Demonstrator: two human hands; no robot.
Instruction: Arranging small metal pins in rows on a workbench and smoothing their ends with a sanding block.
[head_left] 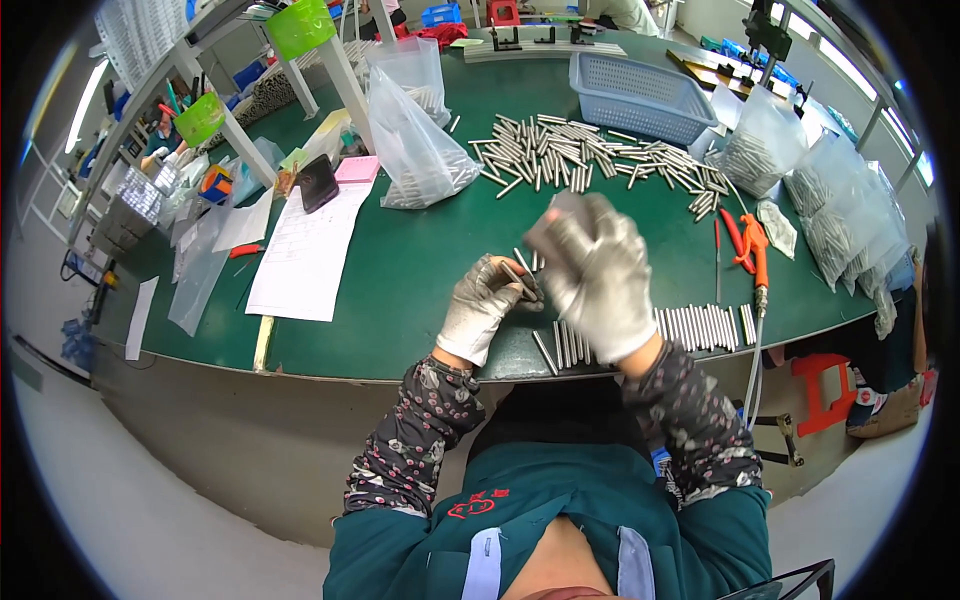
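Both my hands wear white gloves with greyed fingertips. My left hand (483, 305) is near the front edge of the green table, its fingers closed round short silvery metal pins (511, 272) that poke out at the fingertips. To its right, my right hand (597, 275) is raised over the table, palm down and smeared by motion, so its grip is unclear. Partly hidden below that hand, a row of metal pins (697, 328) lies side by side along the front edge. Farther back is a loose heap of similar pins (560, 152).
A blue plastic basket (641, 97) stands behind the heap. Clear bags of pins (835, 215) crowd the right side, near an orange air gun (754, 250). At left lie a paper sheet (305, 255), a dark phone (318, 184) and a pink pad (357, 170); another bag (415, 150) sits behind.
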